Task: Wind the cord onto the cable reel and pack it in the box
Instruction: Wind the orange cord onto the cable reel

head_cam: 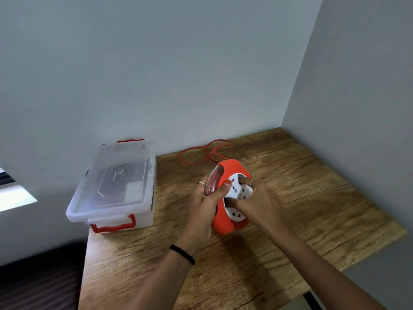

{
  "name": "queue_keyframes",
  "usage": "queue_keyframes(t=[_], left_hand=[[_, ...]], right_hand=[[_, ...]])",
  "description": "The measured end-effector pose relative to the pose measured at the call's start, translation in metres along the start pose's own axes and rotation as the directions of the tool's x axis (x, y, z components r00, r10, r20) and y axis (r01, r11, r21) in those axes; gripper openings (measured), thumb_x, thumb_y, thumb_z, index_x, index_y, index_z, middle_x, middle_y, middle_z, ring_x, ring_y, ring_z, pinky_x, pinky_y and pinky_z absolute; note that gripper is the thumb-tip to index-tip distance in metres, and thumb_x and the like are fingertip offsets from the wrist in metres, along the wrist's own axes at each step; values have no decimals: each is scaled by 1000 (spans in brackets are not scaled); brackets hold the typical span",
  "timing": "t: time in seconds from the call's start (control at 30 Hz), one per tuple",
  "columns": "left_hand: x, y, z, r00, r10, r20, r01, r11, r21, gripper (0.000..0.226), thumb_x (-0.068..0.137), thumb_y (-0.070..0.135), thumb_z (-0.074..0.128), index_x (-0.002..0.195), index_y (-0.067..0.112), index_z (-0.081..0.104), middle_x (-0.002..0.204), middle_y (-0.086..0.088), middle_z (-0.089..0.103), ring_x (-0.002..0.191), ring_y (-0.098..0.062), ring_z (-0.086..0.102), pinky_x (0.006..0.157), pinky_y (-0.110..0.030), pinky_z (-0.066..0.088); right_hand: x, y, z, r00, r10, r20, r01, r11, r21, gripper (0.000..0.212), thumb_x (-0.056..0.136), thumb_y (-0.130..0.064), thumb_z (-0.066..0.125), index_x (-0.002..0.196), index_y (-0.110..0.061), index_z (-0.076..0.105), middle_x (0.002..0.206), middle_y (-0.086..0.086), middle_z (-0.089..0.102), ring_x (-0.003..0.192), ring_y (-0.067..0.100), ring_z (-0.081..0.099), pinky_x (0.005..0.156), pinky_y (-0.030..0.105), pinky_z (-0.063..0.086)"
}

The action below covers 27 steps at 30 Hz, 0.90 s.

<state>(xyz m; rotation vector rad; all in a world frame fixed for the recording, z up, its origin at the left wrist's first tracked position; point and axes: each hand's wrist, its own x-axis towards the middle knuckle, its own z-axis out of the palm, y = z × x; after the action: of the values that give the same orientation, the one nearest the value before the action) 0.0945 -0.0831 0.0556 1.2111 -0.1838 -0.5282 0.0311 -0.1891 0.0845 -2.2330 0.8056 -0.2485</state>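
Winding step. Reel (231, 198) at frame centre on bench (312, 209). Left hand (205, 198) grips its rim; right hand (257, 198) grips the white hub. Loose cord (201, 153) behind. Next: turn hub. Box (111, 186) left, lidded.

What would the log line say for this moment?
left hand holds reel | right hand grip on white hub | cord loose | box lidded

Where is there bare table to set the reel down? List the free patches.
Free: the near strip of the table between the forearms and the front edge; the right side toward the wall, past the right hand. Crowded: the far edge, where the loose cord lies behind the reel; the left corner, taken by the lidded box.
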Motion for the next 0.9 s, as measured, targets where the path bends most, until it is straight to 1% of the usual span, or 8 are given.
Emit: queue_keyframes(t=[0.1,0.2,0.33,0.43,0.5,0.63,0.77,0.9], left_hand=[[2,-3,1,999,35,13,-36,995,93,39,82,12,73,116,28,63,111,-5,73,103,-23,69,93,-51,53],[3,-1,3,996,67,67,-79,976,201,55,76,23,77,127,23,59,117,-4,70,108,-22,67,96,-50,51],[2,2,0,997,14,82,-22,995,97,41,86,15,70,123,29,61,122,3,68,113,-17,64,99,-47,50],[1,6,-3,992,-77,100,82,995,-53,38,88,15,65,123,29,62,123,6,68,109,-15,67,92,-43,55],[1,8,-3,987,-120,106,130,987,-92,33,87,18,65,117,31,66,116,8,71,101,-13,70,83,-40,58],[-2,9,-5,978,-173,113,189,970,-150,28,87,19,64,109,34,68,108,3,74,98,-19,71,74,-38,59],[-3,11,-5,979,-168,113,187,966,-178,36,75,24,68,111,32,69,116,-2,71,106,-26,68,84,-44,57],[-2,16,-10,978,-181,102,198,963,-182,41,74,26,68,115,30,68,119,-7,70,106,-30,68,81,-46,58]], right_hand=[[4,7,9,966,228,119,-256,899,355,66,65,-39,76,127,-29,57,102,3,67,86,16,63,65,29,52],[3,8,14,945,275,177,-327,806,494,63,73,-31,74,132,-24,53,104,6,67,82,14,62,52,21,41],[-1,9,3,984,127,124,-151,966,208,73,74,-51,71,138,-26,46,123,3,61,106,21,60,73,29,48],[-18,17,-12,993,-116,0,115,988,-102,63,80,-46,67,136,-29,43,102,-1,66,97,21,63,77,33,51],[-29,24,-18,942,-330,-60,301,910,-285,62,84,-37,65,139,-30,39,114,-2,62,103,23,59,80,34,50],[-33,36,-17,813,-581,39,555,752,-355,67,86,-24,62,142,-37,28,138,1,42,105,26,57,83,39,52],[-30,33,-16,743,-651,155,623,587,-518,72,83,-19,63,142,-39,28,140,9,44,110,30,56,85,43,52],[-24,32,-23,717,-644,268,650,478,-591,93,66,-11,75,142,-38,31,143,10,43,112,33,57,82,43,52]])
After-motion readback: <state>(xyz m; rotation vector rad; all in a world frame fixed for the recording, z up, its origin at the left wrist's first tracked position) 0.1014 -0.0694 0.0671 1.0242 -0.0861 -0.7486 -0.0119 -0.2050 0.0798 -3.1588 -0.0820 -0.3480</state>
